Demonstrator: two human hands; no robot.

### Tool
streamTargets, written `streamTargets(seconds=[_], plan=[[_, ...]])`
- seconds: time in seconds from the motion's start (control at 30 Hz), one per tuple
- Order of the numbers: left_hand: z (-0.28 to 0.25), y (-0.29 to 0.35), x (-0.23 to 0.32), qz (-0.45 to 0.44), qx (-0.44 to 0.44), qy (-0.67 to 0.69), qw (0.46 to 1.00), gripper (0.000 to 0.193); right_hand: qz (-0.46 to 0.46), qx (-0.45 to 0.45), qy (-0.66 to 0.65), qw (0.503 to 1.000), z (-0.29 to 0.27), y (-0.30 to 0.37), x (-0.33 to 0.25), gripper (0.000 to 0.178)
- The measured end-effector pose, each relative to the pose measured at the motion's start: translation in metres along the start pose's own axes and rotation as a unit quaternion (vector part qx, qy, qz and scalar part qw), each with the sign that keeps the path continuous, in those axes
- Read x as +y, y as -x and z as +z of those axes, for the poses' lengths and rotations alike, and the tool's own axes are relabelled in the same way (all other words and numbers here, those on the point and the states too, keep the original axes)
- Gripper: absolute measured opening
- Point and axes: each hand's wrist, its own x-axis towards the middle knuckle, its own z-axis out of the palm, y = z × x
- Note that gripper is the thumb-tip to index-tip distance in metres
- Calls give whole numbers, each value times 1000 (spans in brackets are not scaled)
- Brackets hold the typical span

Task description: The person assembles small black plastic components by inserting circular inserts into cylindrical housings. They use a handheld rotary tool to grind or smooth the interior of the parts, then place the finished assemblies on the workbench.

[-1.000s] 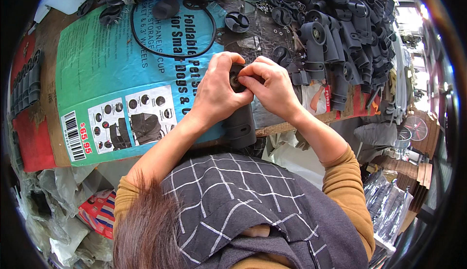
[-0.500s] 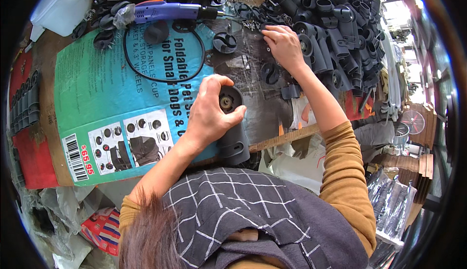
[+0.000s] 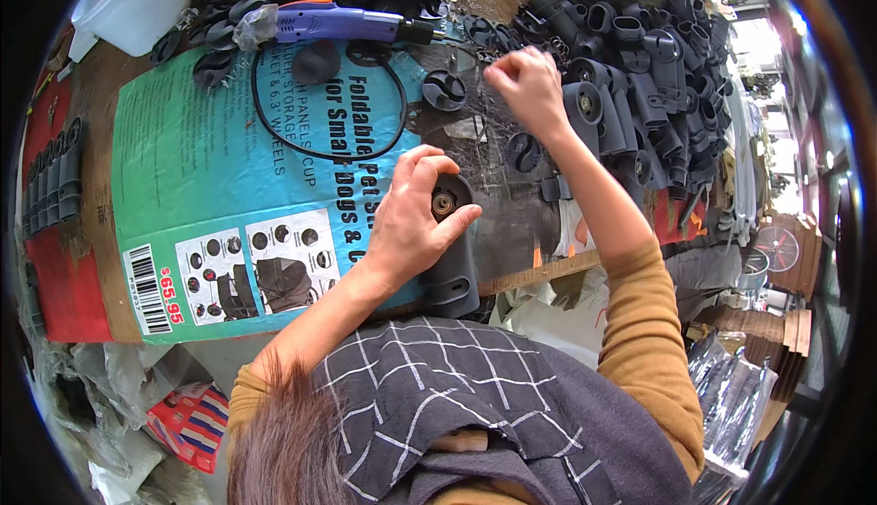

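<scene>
A dark grey plastic joint piece (image 3: 454, 272) with a round socketed end and a brass-coloured spring-like centre lies at the table's front edge. My left hand (image 3: 411, 217) grips its round end between thumb and fingers. Beyond it, my right hand (image 3: 528, 89) hovers over the dark worktop with its fingers curled in a pinch; whatever they hold, if anything, is hidden. Closest to that hand are a round black cap (image 3: 444, 90) on its left, another round black cap (image 3: 523, 152) below, and a heap of grey plastic parts (image 3: 662, 76) on its right.
A blue-purple electric screwdriver (image 3: 338, 24) lies across the back, above a black cable loop (image 3: 258, 112). Flattened printed cardboard (image 3: 174, 185) covers the table's left. Small washers (image 3: 470, 7) are scattered at the back. A white tub (image 3: 132, 3) stands far left.
My right hand has drawn back slightly from the small parts at the back, its fingers curling tighter. My left hand keeps hold of the joint piece. The whole view has shifted a little.
</scene>
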Motion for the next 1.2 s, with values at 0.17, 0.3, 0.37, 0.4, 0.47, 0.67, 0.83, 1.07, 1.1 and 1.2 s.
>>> streamTargets(seconds=[0.17, 0.3, 0.37, 0.4, 0.47, 0.67, 0.83, 1.07, 1.1, 1.2], plan=[[5, 5, -2, 77, 61, -33, 995, 43, 168, -276, -438, 839, -45, 87, -50, 21], [6, 6, -5, 70, 49, -14, 996, 25, 175, -284, -399, 854, -50, 113, -59, 17], [7, 6, -6, 75, 46, -9, 996, 19, 122, -261, -358, 888, -51, 104, -60, 16], [7, 6, -6, 72, 45, -2, 996, 19, 64, -228, -321, 917, -50, 95, -62, 17], [7, 6, -6, 87, 46, -10, 995, 17, -19, -146, -288, 946, -46, 68, -70, 18], [7, 7, -4, 44, 24, 6, 999, 16, -247, -1, 19, 969, 57, -69, -119, 65], [4, 5, -1, 55, 31, 13, 998, 19, -260, -71, -14, 963, 61, -97, -132, 62], [5, 4, -6, 69, 35, 25, 997, 19, -21, 91, -327, 940, -34, -11, -93, 64], [6, 3, -7, 67, 32, 32, 997, 19, 31, 118, -413, 903, -36, 7, -86, 63], [9, 4, -9, 55, 43, 53, 996, 18, 40, 185, -571, 799, -32, 52, -73, 58]])
